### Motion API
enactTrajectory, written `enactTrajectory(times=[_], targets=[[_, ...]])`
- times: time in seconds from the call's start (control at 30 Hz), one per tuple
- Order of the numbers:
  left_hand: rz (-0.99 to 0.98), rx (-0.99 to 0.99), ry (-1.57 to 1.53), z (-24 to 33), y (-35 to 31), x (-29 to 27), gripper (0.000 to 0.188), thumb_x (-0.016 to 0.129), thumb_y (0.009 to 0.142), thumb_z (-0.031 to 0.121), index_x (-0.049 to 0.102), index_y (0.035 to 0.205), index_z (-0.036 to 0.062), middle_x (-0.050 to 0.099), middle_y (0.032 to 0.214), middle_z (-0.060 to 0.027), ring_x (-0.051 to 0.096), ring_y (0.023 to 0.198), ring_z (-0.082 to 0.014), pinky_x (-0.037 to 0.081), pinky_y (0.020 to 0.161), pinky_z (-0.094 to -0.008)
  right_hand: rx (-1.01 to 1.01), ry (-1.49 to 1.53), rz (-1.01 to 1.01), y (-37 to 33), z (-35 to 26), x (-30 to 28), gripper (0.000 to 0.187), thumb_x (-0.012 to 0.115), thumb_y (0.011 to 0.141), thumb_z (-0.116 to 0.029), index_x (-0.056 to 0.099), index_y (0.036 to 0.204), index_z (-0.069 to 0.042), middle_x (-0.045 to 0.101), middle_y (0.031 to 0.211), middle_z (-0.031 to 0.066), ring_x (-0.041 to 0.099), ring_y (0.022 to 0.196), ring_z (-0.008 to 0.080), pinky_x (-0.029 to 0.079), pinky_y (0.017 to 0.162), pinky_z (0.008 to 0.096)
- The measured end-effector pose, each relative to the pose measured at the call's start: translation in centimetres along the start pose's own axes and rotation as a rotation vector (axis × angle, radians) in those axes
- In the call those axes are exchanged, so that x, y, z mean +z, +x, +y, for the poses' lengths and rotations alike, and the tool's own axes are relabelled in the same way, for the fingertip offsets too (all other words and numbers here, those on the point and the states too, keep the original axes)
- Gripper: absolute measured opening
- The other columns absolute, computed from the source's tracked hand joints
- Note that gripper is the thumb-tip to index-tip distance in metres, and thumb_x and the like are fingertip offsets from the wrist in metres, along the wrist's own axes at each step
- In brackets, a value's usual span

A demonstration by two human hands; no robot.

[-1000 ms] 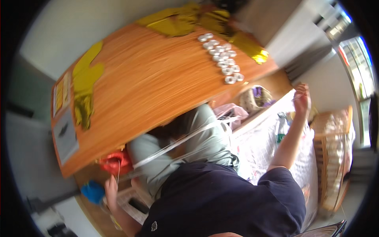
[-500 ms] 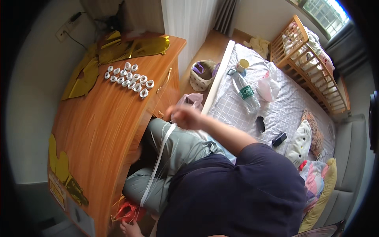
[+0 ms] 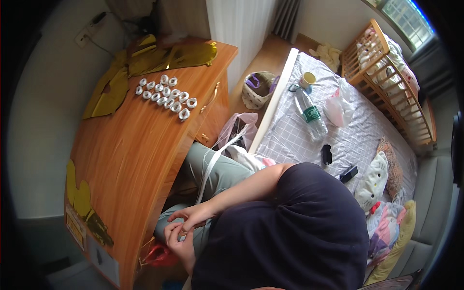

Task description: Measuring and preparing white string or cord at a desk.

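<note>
My right hand and my left hand meet above my lap, fingers bent and fingertips together. Whatever they pinch is too small or hidden to make out. A bundle of white strands lies across my grey-green trouser leg and passes out of sight behind my right forearm. Its far end lies by a pink plastic bag. Just below my left hand, a red bag or wrapping shows beside the desk. On the wooden desk, several small white coils sit in loose rows.
Gold shiny sheets lie at the desk's far end, and another gold piece lies nearer. A basket stands between desk and bed. On the bed are a plastic bottle, a cup and dark small objects.
My right hand has come from the far end of the strands down to my left hand. My left hand has risen from beside the red item. The strands now rest on my leg.
</note>
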State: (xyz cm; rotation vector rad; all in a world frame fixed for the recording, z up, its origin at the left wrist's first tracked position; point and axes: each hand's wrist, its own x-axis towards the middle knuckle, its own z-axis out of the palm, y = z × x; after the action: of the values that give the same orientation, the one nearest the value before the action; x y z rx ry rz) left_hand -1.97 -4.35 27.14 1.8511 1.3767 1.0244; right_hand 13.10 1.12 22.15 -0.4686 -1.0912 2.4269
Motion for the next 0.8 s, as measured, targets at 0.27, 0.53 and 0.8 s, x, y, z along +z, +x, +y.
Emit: enactTrajectory(times=[0.27, 0.53, 0.8], targets=[[0.203, -0.092, -0.035, -0.3, 1.2, 0.5, 0.011, 0.07, 0.077, 0.003, 0.063, 0.082, -0.0044, 0.061, 0.086, -0.0093, 0.058, 0.084, -0.0227, 0.046, 0.074, -0.0332, -0.013, 0.179, 0.028, 0.2, -1.8, 0.3, 0.059, 0.055, 0.083, -0.017, 0.033, 0.137, -0.011, 0.045, 0.069, -0.0021, 0.037, 0.049, 0.0056, 0.025, 0.042, 0.0205], [0.343, -0.24, -0.643, -2.1, 1.4, -0.5, 0.014, 0.053, 0.093, 0.008, 0.057, 0.082, 0.0004, 0.057, 0.083, -0.0093, 0.055, 0.081, -0.0187, 0.042, 0.075, -0.0276, 0.131, 0.064, -0.065, 0.2, -2.8, -1.4, 0.021, 0.052, 0.097, -0.033, 0.054, 0.093, -0.012, 0.037, 0.063, -0.0079, 0.031, 0.052, 0.004, 0.024, 0.047, 0.0199], [-0.001, -0.479, -0.68, -4.6, 1.4, 0.4, 0.036, 0.045, 0.1, 0.021, 0.048, 0.067, 0.0058, 0.043, 0.062, 0.0012, 0.039, 0.058, -0.0079, 0.031, 0.057, -0.0241, 0.094, 0.05, 0.107, 2.0, -3.6, -2.2, 0.029, 0.055, 0.096, -0.031, 0.056, 0.082, -0.006, 0.049, 0.062, -0.0027, 0.045, 0.05, 0.009, 0.036, 0.044, 0.025]])
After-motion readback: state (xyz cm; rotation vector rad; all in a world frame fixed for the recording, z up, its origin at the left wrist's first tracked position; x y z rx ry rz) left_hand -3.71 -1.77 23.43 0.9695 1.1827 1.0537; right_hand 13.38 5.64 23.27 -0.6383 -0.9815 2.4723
